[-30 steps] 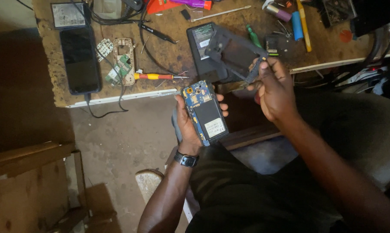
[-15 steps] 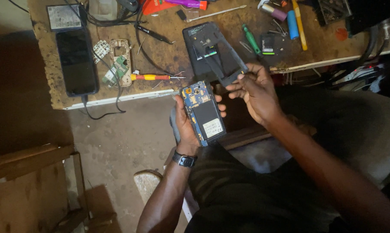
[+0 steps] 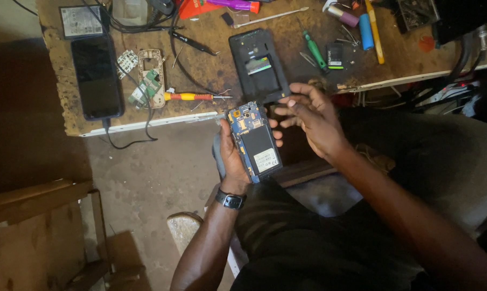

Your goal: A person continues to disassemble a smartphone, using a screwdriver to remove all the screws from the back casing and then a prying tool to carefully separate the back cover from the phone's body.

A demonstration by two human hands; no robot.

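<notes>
Blue opened phone [image 3: 255,141] sits clamped in the left hand [image 3: 230,153]; right hand [image 3: 314,119] fingers [image 3: 292,102] spread loosely apart, holding nothing.

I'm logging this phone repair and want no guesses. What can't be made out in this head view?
- Opened phone: its far side is hidden by the left hand holding it.
- Right hand: fingertips blurred; whether its grip holds a small part is unclear.
- Back cover: lower end hidden behind the phone and fingers.
- Tools at the workbench top edge: cut off.

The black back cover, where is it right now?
The black back cover lies on the workbench, just beyond the right hand, left of the green screwdriver.
</notes>
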